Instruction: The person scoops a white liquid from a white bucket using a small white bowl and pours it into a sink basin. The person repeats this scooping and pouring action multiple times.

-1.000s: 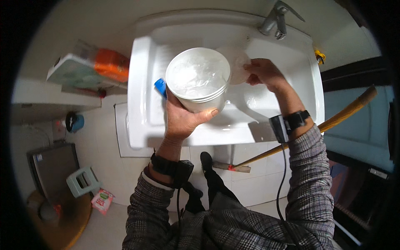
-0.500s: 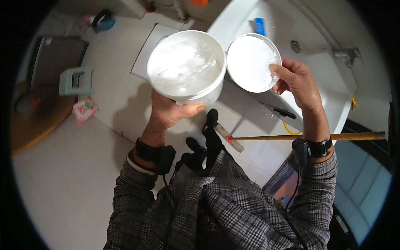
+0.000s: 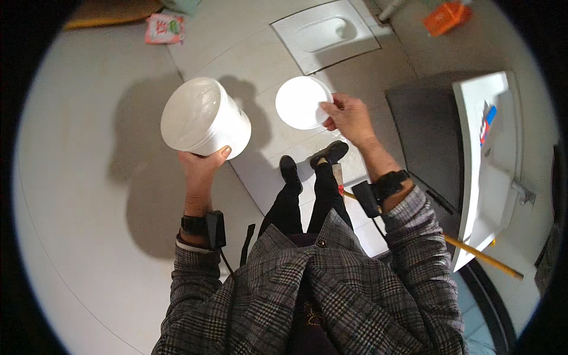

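Note:
My left hand grips a white plastic bucket low on its near side, the thumb lying along the wall. The bucket tips toward the left, its open mouth showing a pale interior; I cannot tell what is in it. To its right, my right hand pinches the edge of a round white lid between thumb and fingers. The lid is held apart from the bucket, its flat face lit brightly. Both things are held above the tiled floor.
A white squat toilet is set in the floor ahead. On the right stands a white sink with a tap and a blue packet. A wooden stick leans below it. A pink packet lies far left; an orange thing is far right.
I have turned left, so the sink has shifted to the right of view and the squat toilet shows fully. The bucket and lid are farther apart, and the bucket now tilts left.

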Available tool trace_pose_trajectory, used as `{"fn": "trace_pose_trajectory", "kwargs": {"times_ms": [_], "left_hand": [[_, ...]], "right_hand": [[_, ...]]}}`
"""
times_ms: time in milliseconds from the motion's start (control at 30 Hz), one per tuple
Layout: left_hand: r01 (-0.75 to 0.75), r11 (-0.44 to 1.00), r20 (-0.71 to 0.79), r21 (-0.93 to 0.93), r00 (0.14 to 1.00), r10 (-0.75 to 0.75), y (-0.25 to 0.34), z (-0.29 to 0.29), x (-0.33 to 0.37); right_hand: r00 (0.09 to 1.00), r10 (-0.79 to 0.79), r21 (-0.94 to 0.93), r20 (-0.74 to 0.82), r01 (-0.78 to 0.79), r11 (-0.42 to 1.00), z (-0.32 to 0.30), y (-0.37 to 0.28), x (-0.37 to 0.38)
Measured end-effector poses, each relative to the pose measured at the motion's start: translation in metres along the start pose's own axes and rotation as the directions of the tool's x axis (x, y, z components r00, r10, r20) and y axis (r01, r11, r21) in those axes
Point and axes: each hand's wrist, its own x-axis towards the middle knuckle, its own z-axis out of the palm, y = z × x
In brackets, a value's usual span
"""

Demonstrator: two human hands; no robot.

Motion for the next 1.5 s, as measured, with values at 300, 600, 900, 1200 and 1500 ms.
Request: {"fn": "trace_pose_trajectory", "kwargs": {"times_ms": [300,600,900,1200,1500], "left_hand": [[0.148,0.976,-0.287,-0.162,0.939,-0.190,-0.036,-0.091,-0.054],[0.069,0.997,-0.210,-0.046,0.975,-0.077,-0.033,-0.096,-0.048],[0.116,0.985,-0.006,0.128,0.993,-0.116,-0.015,-0.042,-0.016],[-0.063,0.970,0.304,-0.236,0.943,0.135,0.060,0.082,0.001],[-0.212,0.962,0.677,-0.172,0.684,0.272,0.121,0.239,0.017]], "right_hand": [[0.959,-0.274,-0.421,0.079,0.281,0.862,0.139,0.008,0.032],[0.893,-0.419,-0.491,-0.163,0.295,0.820,0.073,-0.019,0.039],[0.947,0.168,0.485,-0.272,-0.016,0.875,-0.036,-0.012,-0.023],[0.896,0.095,0.654,-0.433,0.240,0.717,-0.165,-0.007,-0.127],[0.756,0.197,0.673,-0.624,0.391,0.628,-0.252,0.024,-0.185]]}}
